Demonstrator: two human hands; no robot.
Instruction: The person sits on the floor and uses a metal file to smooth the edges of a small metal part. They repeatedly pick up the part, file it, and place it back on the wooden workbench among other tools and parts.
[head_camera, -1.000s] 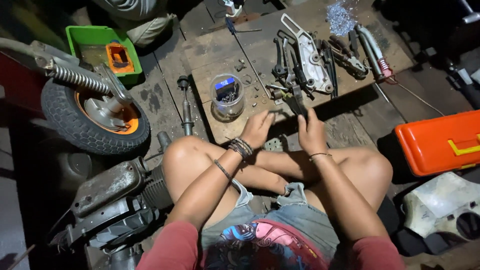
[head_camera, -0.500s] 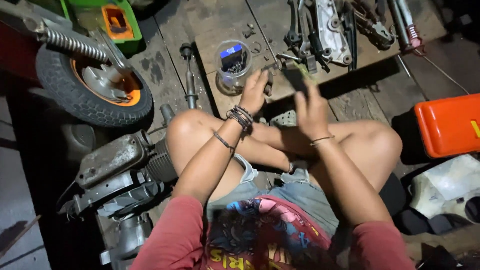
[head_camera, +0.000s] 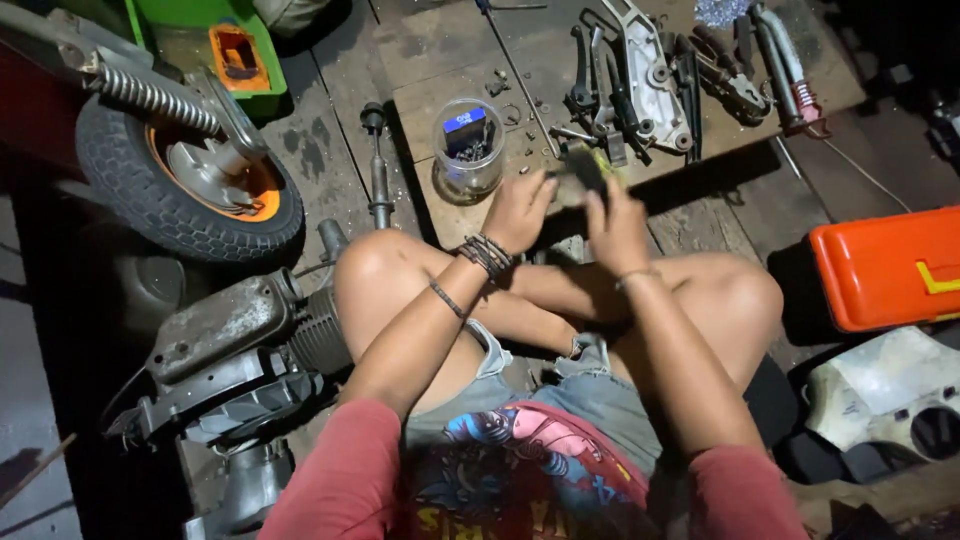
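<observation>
Blur smears the small dark part (head_camera: 580, 172) held between the two hands, so its shape and material are hard to make out, and it sits just above the near edge of the wooden board (head_camera: 440, 50). Rough grey planks make up that board, which carries a clear round plastic jar (head_camera: 468, 150) of small hardware left of the part and dull metal levers and brackets (head_camera: 640, 80) beyond it. Left hand (head_camera: 518, 208), wrist banded with dark bracelets, and right hand (head_camera: 615, 228) both curl closed around the part, forearms raised over the crossed bare knees.
</observation>
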